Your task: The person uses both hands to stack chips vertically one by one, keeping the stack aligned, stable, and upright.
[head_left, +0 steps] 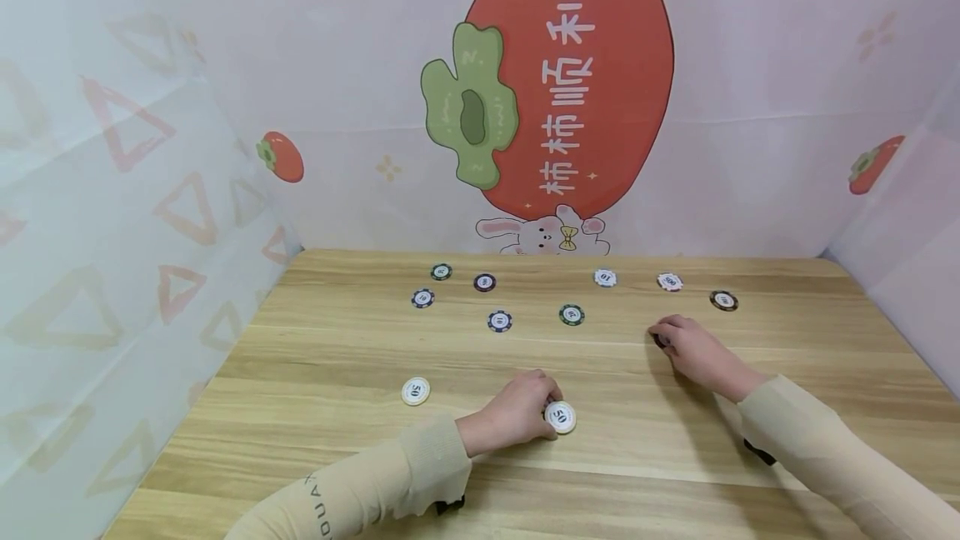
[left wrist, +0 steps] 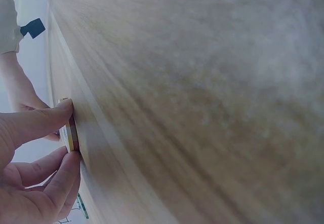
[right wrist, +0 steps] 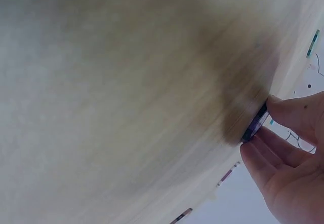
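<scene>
My left hand (head_left: 517, 413) pinches the edges of a white and yellow poker chip (head_left: 561, 417) marked 50, low at the wooden table. In the left wrist view, thumb and fingertips grip that chip's rim (left wrist: 71, 135); a darker brown layer lies against the yellow one, and I cannot tell whether it is a second chip. Farther right, my right hand (head_left: 697, 350) holds a dark poker chip (head_left: 661, 342) by its edge, mostly covered by the fingers. The right wrist view shows this dark chip (right wrist: 255, 122) between thumb and fingertips, tilted in that view. Its number is hidden.
Another white 50 chip (head_left: 416, 391) lies left of my left hand. Several chips are spread towards the back, among them a green one (head_left: 572, 314), a blue one (head_left: 500, 321) and a black one (head_left: 723, 300). Printed cloth walls (head_left: 360, 215) enclose the table (head_left: 322, 340).
</scene>
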Action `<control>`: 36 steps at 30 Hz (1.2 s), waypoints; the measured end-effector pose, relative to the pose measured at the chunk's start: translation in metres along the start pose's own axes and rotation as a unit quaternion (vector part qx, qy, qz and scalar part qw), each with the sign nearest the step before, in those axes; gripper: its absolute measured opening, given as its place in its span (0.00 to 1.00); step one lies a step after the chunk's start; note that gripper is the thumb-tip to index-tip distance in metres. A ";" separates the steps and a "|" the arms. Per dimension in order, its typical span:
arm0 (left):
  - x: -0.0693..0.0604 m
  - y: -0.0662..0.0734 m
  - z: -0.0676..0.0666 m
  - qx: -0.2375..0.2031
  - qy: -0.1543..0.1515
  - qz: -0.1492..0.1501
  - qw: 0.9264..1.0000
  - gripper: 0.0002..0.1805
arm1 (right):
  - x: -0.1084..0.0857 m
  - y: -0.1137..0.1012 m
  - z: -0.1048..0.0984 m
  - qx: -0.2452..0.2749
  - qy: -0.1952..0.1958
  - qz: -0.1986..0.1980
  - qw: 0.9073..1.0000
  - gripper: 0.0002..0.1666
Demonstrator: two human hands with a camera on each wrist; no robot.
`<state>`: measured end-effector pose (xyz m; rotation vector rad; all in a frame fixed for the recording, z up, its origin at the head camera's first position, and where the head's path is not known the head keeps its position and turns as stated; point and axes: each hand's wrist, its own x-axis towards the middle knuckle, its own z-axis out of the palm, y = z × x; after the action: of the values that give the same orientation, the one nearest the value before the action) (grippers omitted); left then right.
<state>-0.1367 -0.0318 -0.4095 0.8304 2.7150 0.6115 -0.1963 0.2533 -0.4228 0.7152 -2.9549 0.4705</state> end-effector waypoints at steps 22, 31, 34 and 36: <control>0.001 0.002 0.000 0.003 0.003 -0.001 1.000 0.21 | -0.004 -0.005 -0.012 -0.029 0.075 -0.007 0.997 0.12; -0.001 0.001 0.000 0.000 0.003 0.001 1.000 0.20 | -0.007 -0.010 -0.016 -0.038 0.096 -0.017 0.995 0.08; -0.001 0.001 0.000 -0.002 0.003 -0.001 1.000 0.20 | -0.007 -0.012 -0.017 -0.043 0.097 -0.016 0.994 0.09; 0.000 0.001 0.000 -0.002 0.003 -0.001 1.000 0.20 | -0.007 -0.014 -0.018 -0.042 0.092 -0.013 0.995 0.09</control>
<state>-0.1360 -0.0311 -0.4091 0.8252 2.7201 0.6194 -0.1833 0.2499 -0.4026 0.6615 -2.7725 0.3848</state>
